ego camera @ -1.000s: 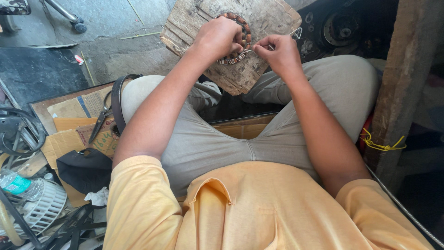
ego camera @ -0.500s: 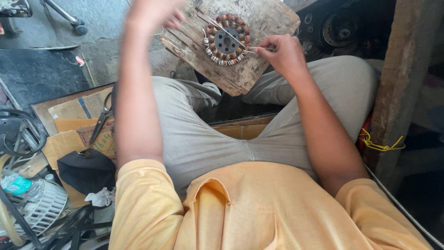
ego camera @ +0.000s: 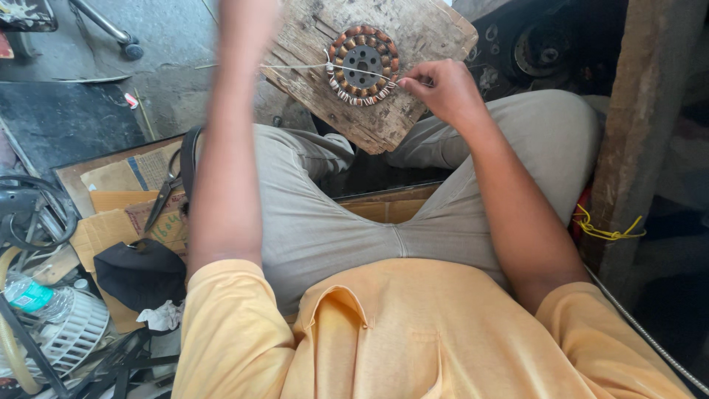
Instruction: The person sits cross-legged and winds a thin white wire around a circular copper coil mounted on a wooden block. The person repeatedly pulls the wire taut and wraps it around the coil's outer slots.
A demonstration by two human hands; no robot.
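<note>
At the far left, a white fan housing (ego camera: 63,336), a plastic bottle (ego camera: 28,295) and a black cloth (ego camera: 140,272) are lying on the floor, with scissors (ego camera: 164,193) resting on flattened cardboard (ego camera: 111,214).

The left arm (ego camera: 225,162) is rising toward the top edge of the view. The left hand is passing out of view there, so the state of its fingers cannot be told. A thin white cord (ego camera: 295,67) is running taut from that side across to the stator ring (ego camera: 363,65).

The stator ring is lying flat on a worn wooden board (ego camera: 369,111), which is serving as the surface and resting across the knees. Copper coils are sitting on every visible pole. White binding is showing along the lower and left arc only; judging from this, the upper arc is remaining to be tied.

The right hand (ego camera: 447,89) is touching the ring's right edge, its fingers (ego camera: 408,74) pinching narrowly on the cord.
</note>
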